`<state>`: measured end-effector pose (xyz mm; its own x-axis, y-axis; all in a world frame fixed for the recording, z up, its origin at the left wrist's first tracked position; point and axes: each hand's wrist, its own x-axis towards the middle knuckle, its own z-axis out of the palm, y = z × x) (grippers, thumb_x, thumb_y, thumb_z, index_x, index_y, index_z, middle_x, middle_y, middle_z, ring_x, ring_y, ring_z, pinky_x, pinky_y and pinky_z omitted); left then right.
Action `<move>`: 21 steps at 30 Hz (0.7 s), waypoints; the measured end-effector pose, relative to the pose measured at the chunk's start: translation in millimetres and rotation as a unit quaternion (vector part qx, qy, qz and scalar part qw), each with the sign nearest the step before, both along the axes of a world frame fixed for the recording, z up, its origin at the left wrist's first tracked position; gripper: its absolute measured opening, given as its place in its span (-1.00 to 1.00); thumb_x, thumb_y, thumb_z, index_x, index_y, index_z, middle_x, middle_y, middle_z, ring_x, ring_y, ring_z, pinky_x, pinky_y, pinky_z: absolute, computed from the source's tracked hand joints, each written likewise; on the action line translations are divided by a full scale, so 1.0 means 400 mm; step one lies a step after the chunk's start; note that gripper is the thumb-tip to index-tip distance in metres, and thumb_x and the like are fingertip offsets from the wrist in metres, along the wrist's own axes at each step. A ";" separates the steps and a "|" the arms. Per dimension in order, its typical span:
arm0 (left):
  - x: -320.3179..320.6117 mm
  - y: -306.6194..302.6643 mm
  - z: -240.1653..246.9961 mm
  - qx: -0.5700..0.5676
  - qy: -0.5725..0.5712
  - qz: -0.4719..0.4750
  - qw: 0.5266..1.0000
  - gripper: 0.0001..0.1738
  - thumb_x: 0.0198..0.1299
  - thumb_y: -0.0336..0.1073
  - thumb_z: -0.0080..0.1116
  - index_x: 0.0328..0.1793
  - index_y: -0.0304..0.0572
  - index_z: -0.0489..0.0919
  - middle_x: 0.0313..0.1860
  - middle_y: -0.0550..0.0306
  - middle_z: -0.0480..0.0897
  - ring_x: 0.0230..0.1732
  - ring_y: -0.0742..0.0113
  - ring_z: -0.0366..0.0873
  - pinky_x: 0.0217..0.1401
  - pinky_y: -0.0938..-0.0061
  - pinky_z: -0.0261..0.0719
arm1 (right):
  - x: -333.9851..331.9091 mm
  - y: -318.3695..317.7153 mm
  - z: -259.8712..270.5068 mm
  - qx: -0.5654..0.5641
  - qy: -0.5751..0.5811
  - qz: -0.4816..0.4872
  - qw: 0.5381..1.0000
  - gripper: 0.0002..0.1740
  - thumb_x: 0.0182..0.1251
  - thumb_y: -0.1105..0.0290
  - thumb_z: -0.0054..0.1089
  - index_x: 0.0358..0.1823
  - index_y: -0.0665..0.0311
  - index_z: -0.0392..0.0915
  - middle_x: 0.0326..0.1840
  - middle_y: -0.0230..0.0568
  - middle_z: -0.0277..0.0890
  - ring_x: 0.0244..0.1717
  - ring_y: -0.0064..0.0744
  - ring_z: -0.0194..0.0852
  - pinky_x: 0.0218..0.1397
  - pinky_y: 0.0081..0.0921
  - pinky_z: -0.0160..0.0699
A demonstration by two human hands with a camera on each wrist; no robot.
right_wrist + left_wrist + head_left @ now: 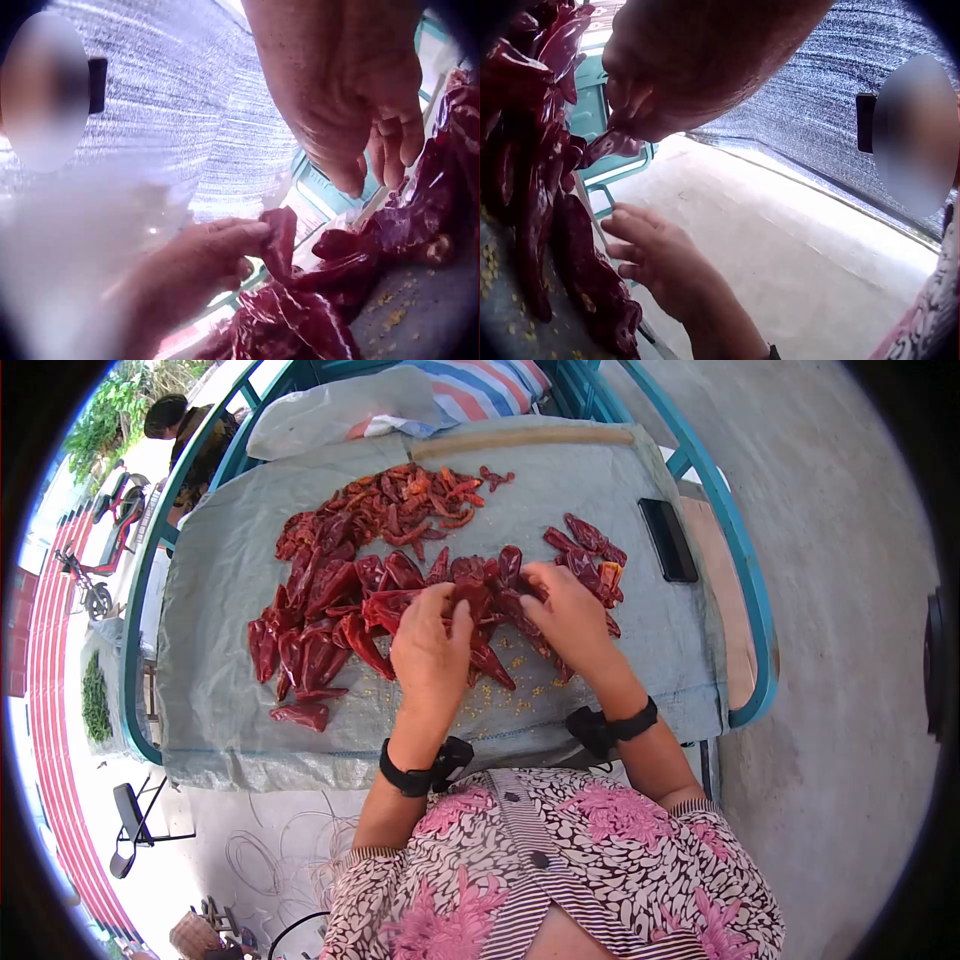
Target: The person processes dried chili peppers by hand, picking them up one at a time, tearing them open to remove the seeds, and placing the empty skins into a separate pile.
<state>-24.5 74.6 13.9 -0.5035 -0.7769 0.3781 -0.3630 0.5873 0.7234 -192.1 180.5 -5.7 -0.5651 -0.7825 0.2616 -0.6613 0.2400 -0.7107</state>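
A heap of glossy dark-red dried peppers [320,590] spreads across a grey-green sheet [215,705]. My left hand [428,650] is at the near edge of the heap. In the right wrist view its thumb and fingers pinch a wrinkled red pepper [280,240], lifted at one end above the others. To the right, my right hand [572,622] hovers over the peppers with its fingers loosely bent and nothing between them. Yellow seeds [510,670] lie scattered between and below the hands.
Shrivelled, oranger peppers [400,500] form a pile behind the heap. A smaller group of peppers [592,542] lies right of my right hand, near a black phone [668,540]. Teal rails [745,580] border the sheet; a wooden strip [520,442] runs along its back.
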 end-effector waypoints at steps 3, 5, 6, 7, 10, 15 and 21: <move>0.005 -0.009 0.023 -0.060 0.007 0.032 0.998 -0.64 0.30 -0.46 0.36 0.21 -0.19 0.64 -0.03 0.03 0.58 -0.37 0.24 0.54 -0.22 0.37 0.58 | 0.014 -0.008 -0.014 0.054 0.079 0.015 0.995 -0.58 0.38 0.33 0.32 0.24 0.15 0.55 -0.10 -0.03 0.69 -0.10 0.05 0.71 -0.02 -0.15 0.66; 0.005 -0.006 0.036 -0.046 0.018 0.031 0.998 -0.62 0.30 -0.47 0.36 0.24 -0.17 0.63 -0.01 0.04 0.56 -0.38 0.29 0.51 -0.23 0.39 0.56 | 0.002 -0.008 -0.027 0.046 0.052 0.038 0.997 -0.56 0.36 0.33 0.34 0.25 0.15 0.56 -0.05 -0.01 0.70 -0.08 0.09 0.71 -0.04 -0.12 0.67; 0.008 -0.010 0.027 -0.033 0.015 -0.006 0.999 -0.61 0.30 -0.48 0.36 0.25 -0.18 0.63 -0.03 0.06 0.55 -0.39 0.35 0.50 -0.25 0.42 0.55 | 0.002 -0.006 -0.022 0.027 0.035 0.019 0.999 -0.56 0.37 0.33 0.34 0.26 0.15 0.56 -0.04 -0.03 0.71 -0.09 0.07 0.72 -0.05 -0.12 0.66; 0.007 -0.004 0.023 -0.023 0.014 -0.037 0.999 -0.57 0.31 -0.48 0.35 0.30 -0.18 0.62 0.01 0.05 0.57 -0.38 0.39 0.51 -0.25 0.44 0.57 | 0.003 0.000 -0.012 0.009 0.018 0.000 1.000 -0.56 0.37 0.34 0.33 0.26 0.15 0.57 -0.04 -0.04 0.71 -0.10 0.06 0.72 -0.06 -0.12 0.66; -0.005 0.023 0.029 0.080 0.055 -0.098 0.990 -0.58 0.33 -0.44 0.34 0.31 -0.17 0.61 0.11 -0.02 0.60 -0.26 0.12 0.65 -0.16 0.31 0.64 | 0.025 0.015 0.066 0.010 -0.170 0.021 0.985 -0.58 0.39 0.36 0.31 0.26 0.16 0.58 -0.03 -0.07 0.72 -0.12 0.01 0.72 -0.08 -0.13 0.66; -0.008 0.015 -0.018 0.067 0.046 -0.162 0.983 -0.61 0.34 -0.48 0.32 0.30 -0.21 0.64 -0.02 0.02 0.68 -0.28 0.28 0.62 -0.19 0.42 0.61 | 0.018 0.041 0.074 -0.011 -0.212 0.026 0.977 -0.57 0.37 0.39 0.33 0.26 0.21 0.58 -0.02 -0.11 0.70 -0.03 -0.04 0.68 0.03 -0.17 0.63; -0.003 -0.001 -0.017 0.065 0.037 -0.133 0.988 -0.67 0.33 -0.54 0.27 0.20 -0.23 0.64 -0.08 0.02 0.65 -0.26 0.21 0.65 -0.17 0.37 0.62 | -0.025 0.071 -0.009 0.144 0.206 -0.009 0.968 -0.27 0.14 0.34 0.50 0.40 0.11 0.48 0.23 -0.16 0.59 0.23 -0.03 0.50 0.26 -0.11 0.46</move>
